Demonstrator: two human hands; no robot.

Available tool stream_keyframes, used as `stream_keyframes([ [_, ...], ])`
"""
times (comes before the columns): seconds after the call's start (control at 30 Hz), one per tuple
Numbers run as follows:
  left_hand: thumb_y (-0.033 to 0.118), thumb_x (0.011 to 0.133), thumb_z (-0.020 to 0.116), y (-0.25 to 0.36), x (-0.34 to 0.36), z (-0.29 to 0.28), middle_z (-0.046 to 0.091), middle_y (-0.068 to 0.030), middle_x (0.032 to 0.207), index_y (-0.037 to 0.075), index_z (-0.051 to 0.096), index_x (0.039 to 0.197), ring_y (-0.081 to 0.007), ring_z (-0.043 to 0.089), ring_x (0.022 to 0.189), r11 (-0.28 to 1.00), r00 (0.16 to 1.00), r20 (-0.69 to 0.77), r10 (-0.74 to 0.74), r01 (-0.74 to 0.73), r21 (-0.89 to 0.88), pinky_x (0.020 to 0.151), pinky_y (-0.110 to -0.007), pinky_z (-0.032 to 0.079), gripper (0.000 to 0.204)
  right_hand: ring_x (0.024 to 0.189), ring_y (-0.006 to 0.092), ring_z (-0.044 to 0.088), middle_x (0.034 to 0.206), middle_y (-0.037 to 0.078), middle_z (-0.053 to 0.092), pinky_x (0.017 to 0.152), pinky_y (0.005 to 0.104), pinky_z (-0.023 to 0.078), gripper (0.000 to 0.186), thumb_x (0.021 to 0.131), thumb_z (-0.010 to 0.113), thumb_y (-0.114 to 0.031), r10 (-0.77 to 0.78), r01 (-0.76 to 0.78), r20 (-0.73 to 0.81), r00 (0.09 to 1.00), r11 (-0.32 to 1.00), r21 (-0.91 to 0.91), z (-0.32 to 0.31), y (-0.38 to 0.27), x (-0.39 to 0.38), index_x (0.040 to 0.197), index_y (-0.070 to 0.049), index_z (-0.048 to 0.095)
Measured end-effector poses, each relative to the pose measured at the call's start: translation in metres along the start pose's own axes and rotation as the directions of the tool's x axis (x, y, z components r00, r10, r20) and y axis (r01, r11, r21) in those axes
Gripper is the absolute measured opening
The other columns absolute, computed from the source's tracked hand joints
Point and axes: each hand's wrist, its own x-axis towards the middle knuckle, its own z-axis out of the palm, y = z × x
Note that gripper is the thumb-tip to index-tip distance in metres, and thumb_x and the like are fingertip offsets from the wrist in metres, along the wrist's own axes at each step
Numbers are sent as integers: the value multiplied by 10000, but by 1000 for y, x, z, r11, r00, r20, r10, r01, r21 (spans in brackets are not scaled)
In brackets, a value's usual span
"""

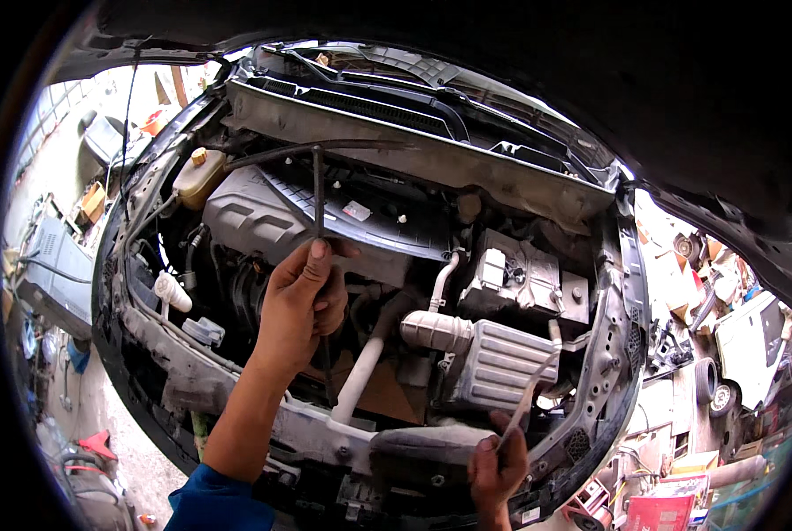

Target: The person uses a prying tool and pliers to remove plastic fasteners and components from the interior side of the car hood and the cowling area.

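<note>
My left hand (300, 310) is closed around the upright shaft of a dark T-handled tool (319, 190), held over the engine. Its crossbar lies across my view above the black plastic engine cover (245, 217). Low at the right, my right hand (495, 460) grips a thin pale metal tool (529, 394) that angles up beside the ribbed air-filter box (489, 358). Behind that box is the battery (502, 270). A translucent coolant reservoir (192, 186) with a yellow cap is at the engine bay's back left.
The raised hood (661, 97) hangs overhead. The front body edge (192, 385) curves between me and the engine. At the left are grey equipment (55, 270) and clutter on the floor; at the right lie tyres (706, 380), boxes (692, 460) and car parts.
</note>
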Motion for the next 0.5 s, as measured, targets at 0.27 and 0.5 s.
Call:
stream_keyframes([
  [0.27,403,998,459,-23,23,7,305,52,556,50,555,1068,-48,265,416,998,995,76,-59,60,-5,393,-235,191,373,544,142,430,617,42,443,509,302,391,179,875,621,-171,8,13,94,996,973,-229,38,-15,-13,953,-19,565],
  [0.5,351,1019,432,-17,94,8,320,59,597,36,552,1158,-39,262,469,989,988,123,95,-108,102,433,-224,209,365,587,186,464,632,72,467,554,343,407,221,892,588,-158,27,3,81,996,938,-346,10,-33,30,741,-42,478],
])
